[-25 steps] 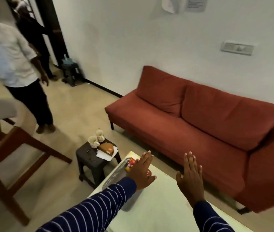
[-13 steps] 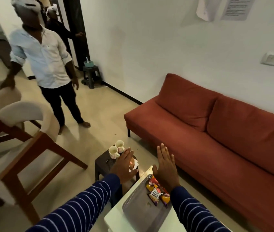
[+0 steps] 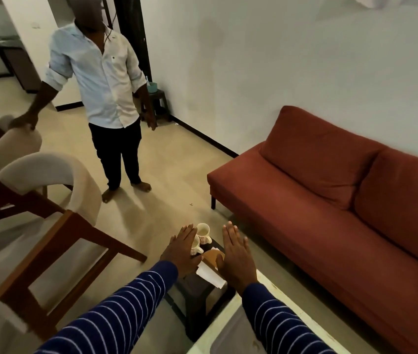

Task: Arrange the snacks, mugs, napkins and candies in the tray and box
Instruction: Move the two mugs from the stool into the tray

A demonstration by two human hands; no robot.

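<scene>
Two white ceramic mugs [image 3: 201,238] with reddish prints stood together on a small dark stool [image 3: 197,290], beside what looked like an orange snack packet [image 3: 213,256] on white paper napkins [image 3: 209,274]. Left hand [image 3: 181,251] and right hand [image 3: 236,256] hovered above, fingers flat, spread, holding nothing.

The left hand [image 3: 182,251] covers part of the nearer mug [image 3: 196,247] and the left side of the dark stool [image 3: 197,290]. The right hand [image 3: 236,259] hides much of the brown box [image 3: 213,256] and one end of the white napkins [image 3: 209,274]. The tray [image 3: 228,338] is cut off by the lower edge and crossed by the right sleeve [image 3: 279,325]. The sofa [image 3: 330,213] runs off the right edge. The bystander [image 3: 105,80] is cropped at the top.
</scene>
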